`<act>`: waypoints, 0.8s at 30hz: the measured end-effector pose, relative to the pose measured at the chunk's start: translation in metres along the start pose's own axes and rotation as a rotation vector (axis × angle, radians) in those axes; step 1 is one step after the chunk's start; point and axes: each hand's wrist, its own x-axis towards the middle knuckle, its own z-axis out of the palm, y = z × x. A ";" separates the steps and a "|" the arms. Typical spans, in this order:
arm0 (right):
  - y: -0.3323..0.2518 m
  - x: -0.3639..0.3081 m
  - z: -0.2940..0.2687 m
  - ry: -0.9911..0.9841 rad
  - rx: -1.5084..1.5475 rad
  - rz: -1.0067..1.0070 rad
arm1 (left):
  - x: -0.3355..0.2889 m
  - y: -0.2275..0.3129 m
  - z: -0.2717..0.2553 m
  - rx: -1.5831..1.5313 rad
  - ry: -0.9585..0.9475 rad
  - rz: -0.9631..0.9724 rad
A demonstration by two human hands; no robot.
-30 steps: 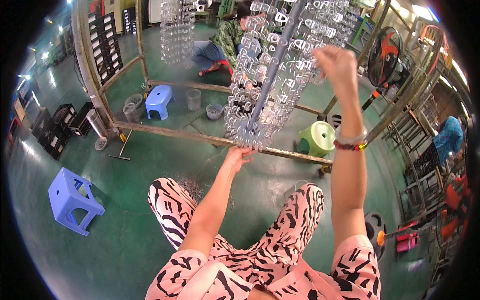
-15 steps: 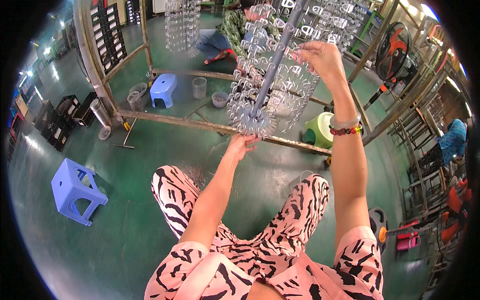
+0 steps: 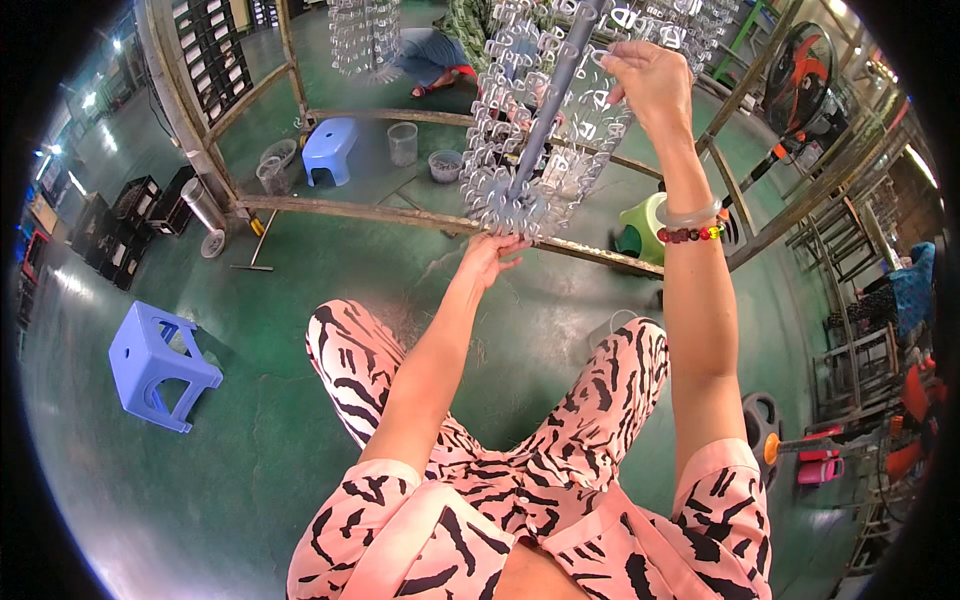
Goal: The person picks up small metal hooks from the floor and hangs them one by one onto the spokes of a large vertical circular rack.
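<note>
Glossy green floor (image 3: 250, 480), shiny loops (image 3: 497, 150) ringing a grey rod (image 3: 553, 100), right hand (image 3: 655, 90) pinching one loop (image 3: 599, 58), left hand (image 3: 487, 258), grip unclear

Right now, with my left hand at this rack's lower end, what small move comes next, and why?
Perhaps steady the rack with your left hand before shifting your right hand: the left is at the lower end, and the right is close against a shiny loop. I can't tell whether that loop is hooked on, so a pull could tug the rack.
</note>
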 end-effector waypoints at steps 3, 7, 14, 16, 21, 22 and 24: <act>0.003 -0.002 0.003 0.027 0.046 -0.073 | 0.000 0.001 -0.001 0.002 -0.004 -0.002; -0.001 -0.007 0.006 0.032 0.083 -0.058 | 0.000 0.001 -0.001 -0.002 0.007 0.004; 0.006 0.001 0.011 0.085 -0.093 -0.147 | 0.004 -0.003 0.003 -0.001 -0.019 0.005; 0.001 -0.007 0.010 0.064 -0.001 -0.117 | 0.001 -0.001 0.003 -0.002 0.005 -0.011; -0.001 -0.021 0.003 0.108 0.058 -0.087 | 0.000 -0.002 0.005 -0.004 -0.021 -0.007; -0.003 -0.027 0.006 0.095 0.067 -0.076 | 0.001 -0.002 0.002 0.001 -0.025 0.004; -0.009 -0.039 0.003 0.304 0.108 -0.236 | 0.001 -0.002 0.001 -0.013 -0.007 -0.005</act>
